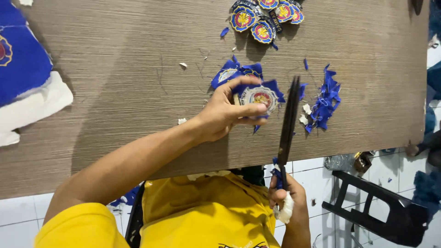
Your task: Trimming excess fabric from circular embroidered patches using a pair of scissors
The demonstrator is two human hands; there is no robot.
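Note:
My left hand (227, 110) pinches a round embroidered patch (262, 97) with a ragged blue fabric border, held just above the wooden table (115, 82). A second uncut blue patch piece (228, 72) lies right behind my fingers. My right hand (287, 200), with white tape around one finger, grips the handles of black scissors (288, 124) below the table edge. The blades point up and away, standing beside the patch on its right. A pile of trimmed round patches (265, 18) lies at the far edge of the table.
Blue fabric scraps (325, 98) are heaped to the right of the scissors. Blue and white cloth (25, 78) lies at the table's left end. A black plastic stool (386, 206) lies tipped on the white tiled floor at lower right.

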